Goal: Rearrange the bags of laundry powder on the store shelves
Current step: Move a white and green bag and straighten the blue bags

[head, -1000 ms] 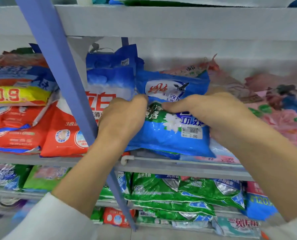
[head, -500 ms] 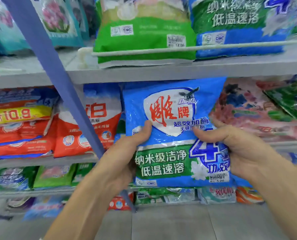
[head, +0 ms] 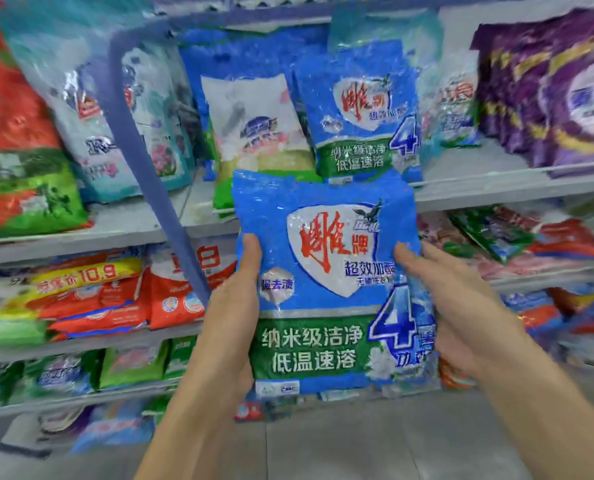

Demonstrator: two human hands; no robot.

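Head view, held bag: a blue plastic bag of laundry powder (head: 326, 271), with a white shield, red characters and a green band, is upright in the air before the shelves, with its label toward the camera.
Left hand: the left hand (head: 233, 306) grips the bag's left edge, with the thumb flat on the front and the other fingers hidden behind.
Right hand: the right hand (head: 462, 306) grips the right edge in the same way, thumb on the front and fingers curled behind the bag.
Place of the bag: its top edge reaches the front edge of the grey upper shelf (head: 496, 192), just under a matching blue bag (head: 361, 112) that stands there.
Neighbours: a white and green bag (head: 257, 133) stands just beside the matching one, on its left. Purple bags (head: 558, 91) stand toward the right end of the same shelf. A blue slanted post (head: 143, 161) crosses before the shelves at the left.
Step in hand: I judge that the bag is being lifted to the upper shelf, to join its own kind.
How to do it well: raise the bottom seam fully above the shelf's front edge before pushing in. Hold both sides so that the powder does not slump. Set the bag upright with the label outward.
Risk: a hard push may tip the white and green bag. The space to the right of the matching bag is blurred, so I cannot tell if it is free.
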